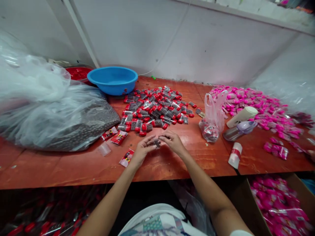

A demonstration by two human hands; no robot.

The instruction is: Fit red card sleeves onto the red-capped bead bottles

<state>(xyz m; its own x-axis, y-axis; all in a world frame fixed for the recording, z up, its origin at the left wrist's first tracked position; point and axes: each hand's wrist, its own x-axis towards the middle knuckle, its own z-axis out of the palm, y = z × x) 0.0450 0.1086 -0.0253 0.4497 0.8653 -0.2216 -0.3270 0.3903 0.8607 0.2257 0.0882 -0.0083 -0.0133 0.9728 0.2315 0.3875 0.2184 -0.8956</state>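
Note:
My left hand (144,149) is above the front of the red-brown table, its fingers closed round a small clump of dark beads (157,143). Touching or almost touching that clump, the fingertips of my right hand (173,141) are pinched together; whatever they hold is too small to name. Just beyond both hands lies a heap of small clear packs (157,109) with dark contents and red ends. Left of my left hand are a red printed packet (127,158), another red packet (119,137) and a small clear plastic piece (104,149).
A big clear bag of dark beads (61,121) fills the left side, near a blue basin (113,78). At right stand a pink plastic bag (214,114), a flask (240,130) and a white roll (235,155). Pink packs (261,108) are heaped beyond; a carton (256,206) sits below.

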